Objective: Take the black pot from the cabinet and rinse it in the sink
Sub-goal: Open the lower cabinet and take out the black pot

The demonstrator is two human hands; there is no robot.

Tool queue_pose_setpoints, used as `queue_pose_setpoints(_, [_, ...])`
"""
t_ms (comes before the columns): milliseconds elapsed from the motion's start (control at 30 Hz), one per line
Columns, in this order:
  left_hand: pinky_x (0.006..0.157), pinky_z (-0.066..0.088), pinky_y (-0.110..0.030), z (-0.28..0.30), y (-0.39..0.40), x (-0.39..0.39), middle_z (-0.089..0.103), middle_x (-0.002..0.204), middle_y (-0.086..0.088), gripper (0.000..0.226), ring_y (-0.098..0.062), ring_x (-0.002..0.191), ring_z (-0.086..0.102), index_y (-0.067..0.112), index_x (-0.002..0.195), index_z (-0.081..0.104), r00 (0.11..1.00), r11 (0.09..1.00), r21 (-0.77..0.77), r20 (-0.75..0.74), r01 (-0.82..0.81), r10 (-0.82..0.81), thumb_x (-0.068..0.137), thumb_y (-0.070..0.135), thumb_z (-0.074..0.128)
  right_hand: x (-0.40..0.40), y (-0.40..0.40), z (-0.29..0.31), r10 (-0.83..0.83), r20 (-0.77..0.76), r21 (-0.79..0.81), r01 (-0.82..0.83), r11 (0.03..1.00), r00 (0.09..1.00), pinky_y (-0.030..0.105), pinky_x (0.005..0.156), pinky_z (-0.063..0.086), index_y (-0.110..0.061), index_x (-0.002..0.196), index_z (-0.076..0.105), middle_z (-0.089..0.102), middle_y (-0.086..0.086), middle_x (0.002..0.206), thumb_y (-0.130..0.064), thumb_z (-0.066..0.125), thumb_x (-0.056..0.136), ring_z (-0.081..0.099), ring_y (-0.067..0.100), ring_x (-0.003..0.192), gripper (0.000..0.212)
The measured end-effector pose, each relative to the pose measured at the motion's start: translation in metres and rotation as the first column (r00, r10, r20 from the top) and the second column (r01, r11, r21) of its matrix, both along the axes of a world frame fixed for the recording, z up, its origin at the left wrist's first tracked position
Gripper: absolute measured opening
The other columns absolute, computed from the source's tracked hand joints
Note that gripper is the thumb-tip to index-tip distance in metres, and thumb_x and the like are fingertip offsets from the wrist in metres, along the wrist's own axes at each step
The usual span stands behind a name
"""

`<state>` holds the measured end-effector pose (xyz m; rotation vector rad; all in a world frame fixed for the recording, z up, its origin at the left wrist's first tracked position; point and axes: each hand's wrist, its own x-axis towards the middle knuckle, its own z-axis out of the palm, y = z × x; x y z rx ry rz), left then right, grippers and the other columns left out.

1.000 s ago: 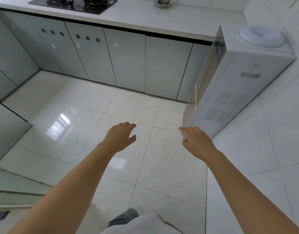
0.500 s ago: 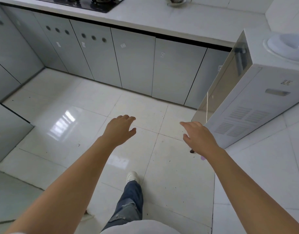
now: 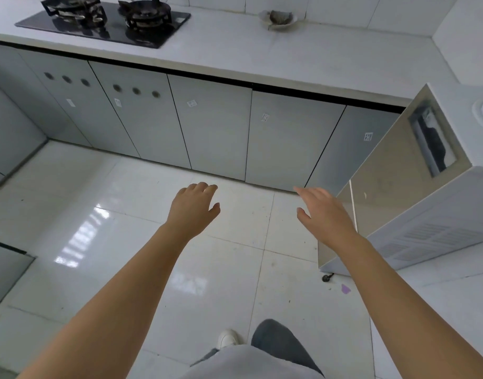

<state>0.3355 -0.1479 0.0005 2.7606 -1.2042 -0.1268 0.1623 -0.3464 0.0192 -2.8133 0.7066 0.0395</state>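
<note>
Compared with the earlier frames, the person has stepped closer to the base cabinets (image 3: 213, 127): the doors now fill more of the view, the gas hob (image 3: 106, 21) on the countertop (image 3: 303, 53) shows more fully, and the water dispenser (image 3: 415, 203) has slid toward the right edge.

Left side: the left hand (image 3: 192, 207) is held out over the floor tiles (image 3: 120, 214), fingers loosely spread and slightly bent, holding nothing and touching nothing. It is well short of the doors.

Centre: every cabinet door in view is closed. The black pot is not visible; by the task it sits inside a cabinet, and which one cannot be told.

Right side: the right hand (image 3: 323, 212) is likewise extended, fingers straight and relaxed, empty, its fingertips nearing the lower edge of a door just beside the dispenser. A small dish (image 3: 277, 19) stands at the back of the countertop. No sink is in view.

Judgement: the task stands at the approach stage; a door must be opened before any retrieval.
</note>
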Motion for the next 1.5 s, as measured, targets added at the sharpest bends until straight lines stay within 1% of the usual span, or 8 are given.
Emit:
queue_pose_setpoints(167, [0.094, 0.038, -0.033, -0.003, -0.029, 0.049, 0.058, 0.127, -0.005, 0.042, -0.026, 0.115, 0.052, 0.013, 0.132, 0.047, 1.0, 1.0, 0.015, -0.009, 0.012, -0.012, 0.094, 0.031, 0.045, 0.051, -0.026, 0.002, 0.005, -0.002, -0.016, -0.005, 1.0, 1.0, 0.033, 0.106, 0.03, -0.015, 0.143, 0.034, 0.046, 0.002, 0.142, -0.021, 0.042, 0.096, 0.034, 0.021, 0.135, 0.048])
queue_pose_setpoints(300, [0.097, 0.038, -0.034, -0.007, -0.056, 0.09, 0.056, 0.13, -0.005, 0.042, -0.026, 0.119, 0.051, 0.013, 0.132, 0.048, 1.0, 1.0, 0.029, 0.003, 0.012, -0.012, 0.094, 0.031, 0.046, 0.093, -0.056, -0.002, 0.015, -0.005, -0.031, -0.015, 0.999, 1.0, 0.033, 0.106, 0.03, -0.015, 0.143, 0.034, 0.046, 0.002, 0.142, -0.022, 0.041, 0.096, 0.034, 0.021, 0.135, 0.047])
queue_pose_setpoints(467, [0.102, 0.036, -0.034, -0.003, -0.11, 0.148, 0.052, 0.136, -0.003, 0.046, -0.024, 0.125, 0.047, 0.016, 0.137, 0.042, 1.0, 0.998, 0.053, -0.008, 0.017, -0.017, 0.095, 0.033, 0.044, 0.151, -0.108, -0.004, 0.008, -0.002, -0.022, -0.008, 1.0, 1.0, 0.032, 0.109, 0.027, -0.015, 0.144, 0.033, 0.044, 0.002, 0.144, -0.023, 0.04, 0.097, 0.033, 0.021, 0.136, 0.048])
queue_pose_setpoints(700, [0.103, 0.037, -0.034, 0.0, -0.179, 0.215, 0.052, 0.137, -0.003, 0.046, -0.022, 0.124, 0.048, 0.017, 0.138, 0.041, 0.999, 0.999, 0.052, -0.042, 0.009, -0.007, 0.095, 0.034, 0.042, 0.231, -0.174, 0.001, -0.012, 0.005, 0.018, 0.012, 1.0, 1.0, 0.033, 0.107, 0.03, -0.015, 0.144, 0.031, 0.044, 0.002, 0.144, -0.022, 0.038, 0.098, 0.032, 0.021, 0.136, 0.047])
queue_pose_setpoints(1000, [0.106, 0.034, -0.034, 0.005, -0.232, 0.304, 0.047, 0.141, -0.005, 0.047, -0.023, 0.129, 0.043, 0.015, 0.14, 0.038, 0.997, 0.998, 0.027, -0.059, 0.05, -0.048, 0.096, 0.032, 0.04, 0.311, -0.215, 0.002, -0.003, -0.029, 0.03, 0.004, 1.0, 1.0, 0.033, 0.109, 0.029, -0.017, 0.145, 0.03, 0.042, 0.001, 0.145, -0.025, 0.038, 0.098, 0.031, 0.019, 0.136, 0.048])
queue_pose_setpoints(1133, [0.107, 0.034, -0.035, 0.005, -0.251, 0.353, 0.046, 0.142, -0.005, 0.048, -0.024, 0.13, 0.043, 0.015, 0.141, 0.037, 0.993, 0.993, 0.033, -0.052, 0.111, -0.109, 0.096, 0.033, 0.04, 0.348, -0.22, 0.003, -0.061, -0.028, 0.011, 0.062, 0.998, 0.998, 0.033, 0.108, 0.03, -0.018, 0.145, 0.03, 0.042, 0.0, 0.145, -0.025, 0.039, 0.098, 0.031, 0.018, 0.137, 0.049])
queue_pose_setpoints(1267, [0.107, 0.033, -0.035, 0.007, -0.265, 0.404, 0.045, 0.143, -0.005, 0.047, -0.023, 0.131, 0.041, 0.015, 0.141, 0.037, 0.975, 0.974, 0.058, -0.062, 0.218, -0.215, 0.097, 0.032, 0.039, 0.385, -0.216, 0.002, -0.166, -0.029, 0.004, 0.167, 0.986, 0.986, 0.034, 0.107, 0.032, -0.016, 0.145, 0.031, 0.044, 0.002, 0.144, -0.024, 0.04, 0.097, 0.033, 0.019, 0.136, 0.049])
queue_pose_setpoints(1500, [0.108, 0.031, -0.034, 0.013, -0.286, 0.48, 0.042, 0.145, -0.005, 0.048, -0.023, 0.134, 0.037, 0.014, 0.141, 0.036, 0.884, 0.879, 0.099, -0.095, 0.466, -0.457, 0.097, 0.031, 0.039, 0.432, -0.191, -0.001, -0.412, -0.005, 0.023, 0.412, 0.911, 0.911, 0.034, 0.103, 0.035, -0.014, 0.144, 0.032, 0.048, 0.005, 0.14, -0.022, 0.041, 0.097, 0.037, 0.022, 0.133, 0.048])
